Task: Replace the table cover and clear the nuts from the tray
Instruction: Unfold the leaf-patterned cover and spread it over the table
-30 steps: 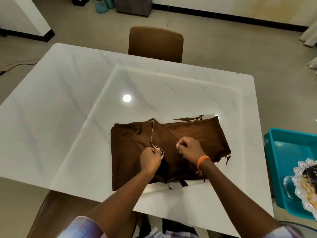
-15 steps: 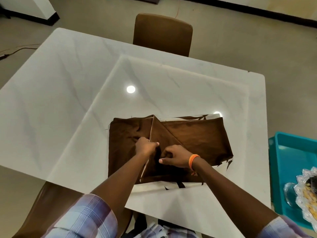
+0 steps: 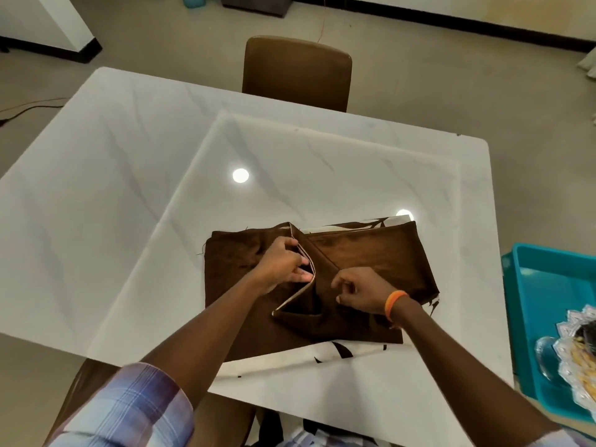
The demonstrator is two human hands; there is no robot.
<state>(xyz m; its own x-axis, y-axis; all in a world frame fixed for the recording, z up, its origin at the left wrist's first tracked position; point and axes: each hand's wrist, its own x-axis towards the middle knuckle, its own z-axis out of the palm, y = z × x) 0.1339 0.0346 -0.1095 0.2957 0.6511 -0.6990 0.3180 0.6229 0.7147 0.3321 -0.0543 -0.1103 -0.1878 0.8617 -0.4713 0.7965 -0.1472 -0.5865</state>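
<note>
A folded brown table cover with a white patterned underside lies on the near right part of the white marble table. My left hand grips a pale-edged fold of the cover near its middle and lifts it off the layers below. My right hand, with an orange band on the wrist, pinches the brown cloth just right of that fold. At the right edge of the view a clear glass tray holding nuts sits in a teal plastic bin.
A brown chair stands at the table's far side, and another chair back shows below the near edge on the left. The teal bin stands beside the table on the right. A cable runs across the floor at far left.
The fold's pale edge now stands higher and more open. My left hand has slid up along that edge, and my right hand has shifted a little to the right on the cloth.
</note>
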